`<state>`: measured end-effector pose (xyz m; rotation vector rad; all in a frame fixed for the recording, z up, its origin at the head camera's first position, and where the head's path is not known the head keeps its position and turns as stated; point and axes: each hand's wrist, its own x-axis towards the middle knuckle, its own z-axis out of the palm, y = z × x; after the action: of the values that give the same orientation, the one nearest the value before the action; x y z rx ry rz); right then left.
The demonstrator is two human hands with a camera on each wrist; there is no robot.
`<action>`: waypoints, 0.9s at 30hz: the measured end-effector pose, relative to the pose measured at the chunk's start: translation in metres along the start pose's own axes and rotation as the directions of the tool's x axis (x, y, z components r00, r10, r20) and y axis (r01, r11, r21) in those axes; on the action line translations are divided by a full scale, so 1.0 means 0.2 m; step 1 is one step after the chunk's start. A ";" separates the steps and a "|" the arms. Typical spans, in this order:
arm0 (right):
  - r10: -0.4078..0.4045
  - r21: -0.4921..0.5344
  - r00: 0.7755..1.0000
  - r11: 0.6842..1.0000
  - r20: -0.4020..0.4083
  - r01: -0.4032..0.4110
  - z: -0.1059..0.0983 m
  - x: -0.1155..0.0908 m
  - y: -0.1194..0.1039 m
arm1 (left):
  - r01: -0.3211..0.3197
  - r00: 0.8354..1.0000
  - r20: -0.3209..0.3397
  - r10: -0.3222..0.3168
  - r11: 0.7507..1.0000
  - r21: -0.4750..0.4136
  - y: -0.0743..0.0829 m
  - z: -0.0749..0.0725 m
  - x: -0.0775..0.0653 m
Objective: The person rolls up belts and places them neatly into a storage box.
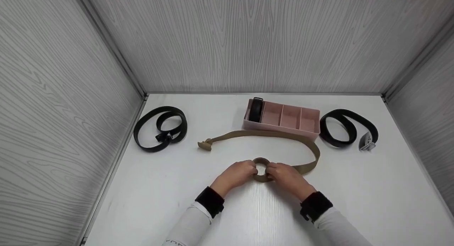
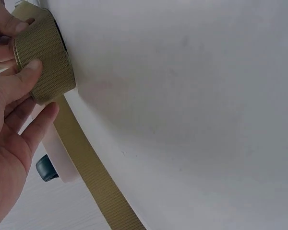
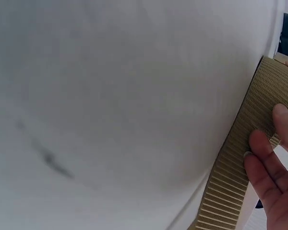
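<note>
Olive-tan webbing belt (image 1: pixel 262 133) lies on the white table (image 1: pixel 159 189), before the pink tray (image 1: pixel 264 126); my left hand (image 1: pixel 240 173) and right hand (image 1: pixel 288 177) pinch opposite sides of its coil (image 2: pixel 50 52). Expect light, flexible, low-slip handling; grip the coil's walls, since loosened turns could unwind.

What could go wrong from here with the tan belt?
1. The coil of the tan belt may spring open if the left hand or right hand eases its pinch; no tie shows on it.
2. The uncoiled length runs close along the front of the pink tray; pulling it might nudge the tray.
3. The buckle lies loose at the far end, so it could twist the strap.
</note>
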<state>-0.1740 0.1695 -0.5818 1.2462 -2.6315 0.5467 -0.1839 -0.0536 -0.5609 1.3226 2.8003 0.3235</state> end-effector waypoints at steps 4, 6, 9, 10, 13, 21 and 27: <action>0.011 0.036 1.000 0.999 0.016 -0.012 0.01 0.01 -0.02 | -0.008 1.000 -0.003 0.008 1.000 -0.010 0.02 0.01 0.01; 0.004 0.057 1.000 0.998 0.013 -0.004 0.01 0.00 -0.02 | -0.027 1.000 -0.008 0.026 1.000 -0.012 0.01 0.02 0.01; -0.011 0.044 1.000 0.999 0.001 0.011 0.00 -0.01 0.00 | -0.057 0.998 -0.001 0.057 0.998 -0.010 -0.01 0.03 0.01; -0.015 0.034 1.000 0.999 -0.005 0.015 0.00 -0.02 0.00 | -0.061 0.998 0.002 0.061 0.998 -0.019 -0.01 0.03 0.01; 0.002 -0.034 1.000 0.999 -0.016 -0.002 0.00 -0.04 0.01 | -0.063 0.998 0.006 0.063 0.997 -0.048 -0.02 0.03 0.01; 0.235 -0.084 0.972 0.968 -0.007 -0.235 -0.01 -0.03 -0.04 | -0.067 0.997 -0.034 0.066 0.997 -0.037 -0.02 0.03 0.00; 0.163 -0.103 0.986 0.981 -0.028 -0.165 -0.01 -0.01 -0.01 | -0.117 0.993 -0.033 0.116 0.993 -0.020 -0.03 0.02 0.00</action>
<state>-0.1711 0.1711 -0.5797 0.9952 -2.7234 0.4367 -0.1878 -0.0565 -0.5655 1.4931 2.7417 0.3815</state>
